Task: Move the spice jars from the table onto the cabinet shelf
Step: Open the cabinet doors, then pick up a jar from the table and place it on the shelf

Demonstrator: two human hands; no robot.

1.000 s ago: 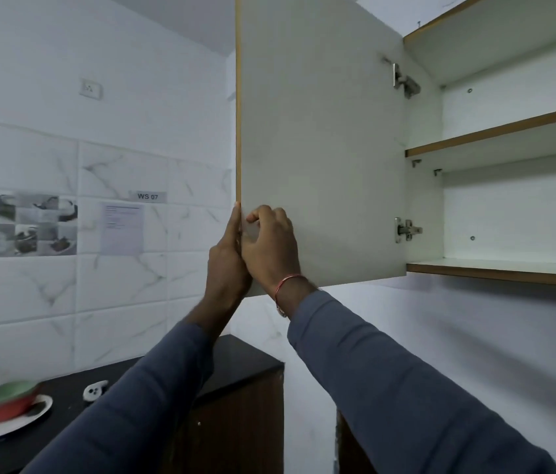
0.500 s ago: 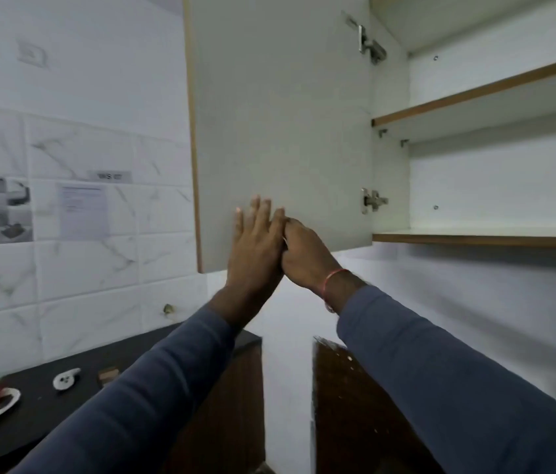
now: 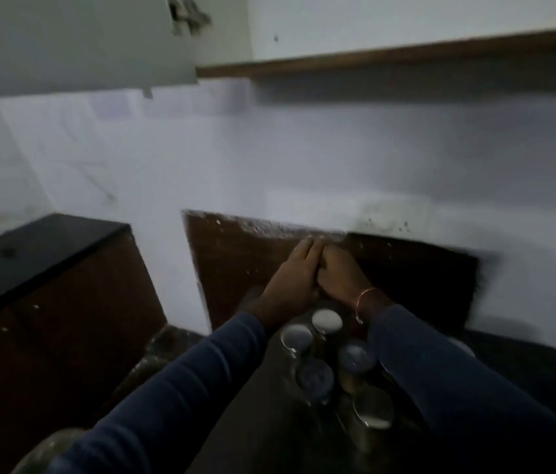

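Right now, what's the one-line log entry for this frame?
left hand: fingers straight, empty | right hand: against it, grip unclear | silver-lidded glass spice jars: on dark table | white cabinet door: open

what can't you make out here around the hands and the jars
Head view only:
- Jars: dark and motion-blurred; labels, contents unreadable; right sleeve covers some, so count unsure.
- Right hand: its fingers tucked against the left hand; whether they hold anything is hidden.
- Shelf: seen from below, cut by the top edge; its surface is out of sight.
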